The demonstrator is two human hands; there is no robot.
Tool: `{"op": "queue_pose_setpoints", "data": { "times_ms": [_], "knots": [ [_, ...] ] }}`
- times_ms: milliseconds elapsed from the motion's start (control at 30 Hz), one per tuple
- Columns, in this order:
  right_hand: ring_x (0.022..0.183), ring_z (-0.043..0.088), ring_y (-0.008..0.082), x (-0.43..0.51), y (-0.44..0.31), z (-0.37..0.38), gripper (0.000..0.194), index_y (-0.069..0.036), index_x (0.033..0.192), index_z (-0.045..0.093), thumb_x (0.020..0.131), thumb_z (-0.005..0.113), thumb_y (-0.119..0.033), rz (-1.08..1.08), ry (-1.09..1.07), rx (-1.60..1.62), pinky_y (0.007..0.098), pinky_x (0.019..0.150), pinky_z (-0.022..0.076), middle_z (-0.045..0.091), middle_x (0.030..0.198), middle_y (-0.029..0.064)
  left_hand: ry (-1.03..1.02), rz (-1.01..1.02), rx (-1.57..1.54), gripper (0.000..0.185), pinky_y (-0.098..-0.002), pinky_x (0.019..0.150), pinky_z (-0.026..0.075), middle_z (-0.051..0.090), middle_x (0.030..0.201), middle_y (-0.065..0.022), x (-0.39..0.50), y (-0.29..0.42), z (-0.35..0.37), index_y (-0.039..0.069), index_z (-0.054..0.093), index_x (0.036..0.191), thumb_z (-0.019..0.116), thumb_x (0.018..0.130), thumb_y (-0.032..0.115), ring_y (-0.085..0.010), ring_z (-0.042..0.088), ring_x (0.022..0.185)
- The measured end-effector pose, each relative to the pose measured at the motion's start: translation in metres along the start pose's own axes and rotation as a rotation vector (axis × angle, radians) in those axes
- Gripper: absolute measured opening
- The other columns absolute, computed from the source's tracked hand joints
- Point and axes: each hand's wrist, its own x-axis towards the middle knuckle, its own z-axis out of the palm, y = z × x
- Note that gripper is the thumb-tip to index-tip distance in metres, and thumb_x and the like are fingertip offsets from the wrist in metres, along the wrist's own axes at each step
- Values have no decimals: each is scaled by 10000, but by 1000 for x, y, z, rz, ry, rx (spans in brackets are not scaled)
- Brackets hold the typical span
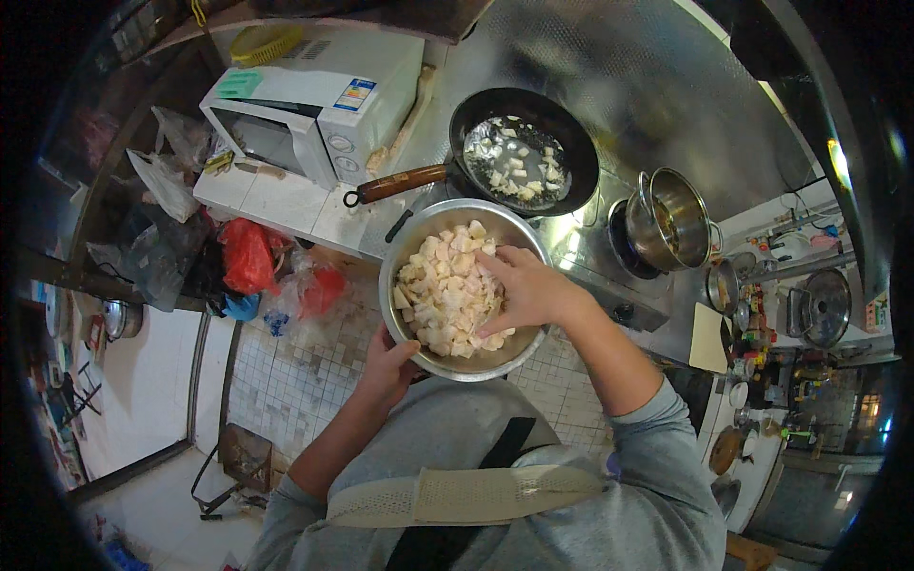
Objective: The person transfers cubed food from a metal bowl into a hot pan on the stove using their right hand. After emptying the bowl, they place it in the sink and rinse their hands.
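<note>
My left hand (393, 367) grips the lower left rim of a metal bowl (527, 342), its thumb over the edge. Pale, whitish diced food pieces (450, 285) fill most of the bowl, perhaps fatty meat. My right hand (532, 285) reaches in from the right side, thumb and fingers spread wide against the pieces. Just beyond the bowl, a black wok (468, 118) with a wooden handle (403, 184) sits on the stove. Several similar pale pieces (518, 168) lie scattered in the wok in a shiny liquid.
A stainless steel pot (671, 228) stands on the right burner (628, 243). At left is a white microwave (371, 107) with a yellow basket (265, 44) on top. Plastic bags (248, 253) hang below the counter. A glass lid (828, 307) and bottles stand far right.
</note>
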Motion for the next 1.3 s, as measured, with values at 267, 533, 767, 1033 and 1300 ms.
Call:
{"op": "queue_pose_setpoints", "data": {
  "times_ms": [267, 533, 767, 1033, 1300],
  "knots": [
    [1205, 580, 441, -7, -34, 28, 795, -60, 1386, 524, 719, 885, -299, 46, 120, -48, 481, 994, 520, 556, 1314, 231, 11, -3, -9, 731, -491, 1034, 556, 506, 1434, -179, -1, 0, 3, 23, 338, 1489, 657, 832, -6, -326, 589, 1276],
    [960, 692, 385, 0, -19, 27, 275, -13, 1073, 671, 800, 662, -45, 19, 285, -16, 478, 838, 575, 654, 1005, 210, 4, 8, 0, 727, -500, 1008, 574, 511, 1426, -190, -2, 3, 5, 12, 337, 1484, 632, 820, -12, -339, 608, 1250],
    [921, 692, 384, 0, -17, 7, 225, -31, 997, 709, 772, 693, -18, -83, 319, 162, 461, 823, 565, 691, 983, 189, -29, -36, -3, 748, -504, 1089, 507, 487, 1475, -180, -3, 6, 7, 4, 336, 1501, 656, 825, 21, -360, 543, 1329],
    [793, 701, 332, 6, -17, -22, 222, -48, 982, 713, 766, 757, -73, -119, 192, 389, 414, 735, 543, 722, 863, 163, -30, -17, 3, 763, -510, 1113, 484, 488, 1476, -181, -2, 1, -3, 5, 341, 1500, 671, 812, 24, -354, 539, 1335],
    [793, 631, 162, 11, -14, -34, 219, -47, 1007, 714, 816, 776, -135, -102, 80, 619, 314, 730, 507, 692, 857, 70, -19, 27, 18, 739, -507, 1119, 476, 489, 1480, -178, -7, 5, 7, 6, 342, 1497, 638, 819, 21, -347, 542, 1334]
  ]
}}
